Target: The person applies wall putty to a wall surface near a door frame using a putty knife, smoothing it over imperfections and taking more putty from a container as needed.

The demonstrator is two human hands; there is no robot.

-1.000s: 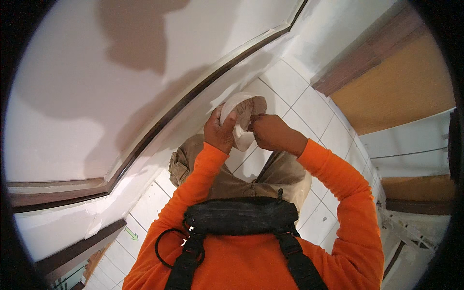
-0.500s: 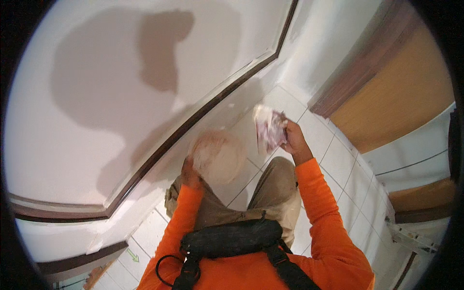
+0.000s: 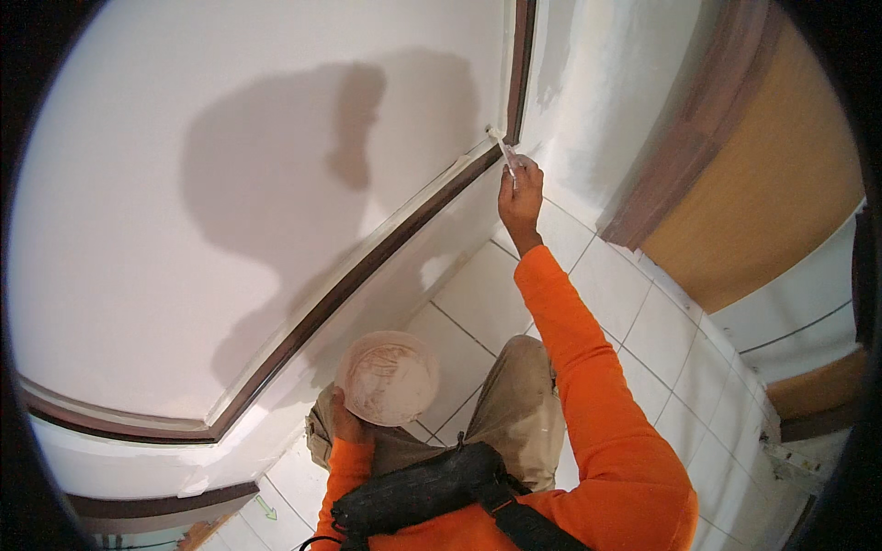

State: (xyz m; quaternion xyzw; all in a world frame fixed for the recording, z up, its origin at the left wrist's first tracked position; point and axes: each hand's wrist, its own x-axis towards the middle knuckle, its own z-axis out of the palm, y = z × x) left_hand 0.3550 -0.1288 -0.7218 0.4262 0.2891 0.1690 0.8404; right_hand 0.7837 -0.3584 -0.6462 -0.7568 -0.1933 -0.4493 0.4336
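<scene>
My left hand point(image 3: 350, 420) grips the side of a round pale-pink tub point(image 3: 427, 375), held low in front of my left knee. Streaks of pinkish-white paste coat its inside. Far out ahead, my right hand point(image 3: 521, 197) is closed round a flat putty spreader point(image 3: 509, 158), seen nearly edge-on, with white paste at its tip. That tip is at the lower right corner of a large white panel point(image 3: 303, 294), just inside its dark trim point(image 3: 367, 243). Whether the tip presses on the panel I cannot tell.
Beyond the corner stands a white wall point(image 3: 579, 119), then a wooden door point(image 3: 763, 174) with a reddish-brown frame point(image 3: 684, 110). White floor tiles point(image 3: 634, 312) lie beneath my bent knees. A black pouch point(image 3: 423, 491) is strapped across my front.
My right hand has reached forward with the spreader, from above the floor to the panel's corner. My left hand has lowered the tub towards me.
</scene>
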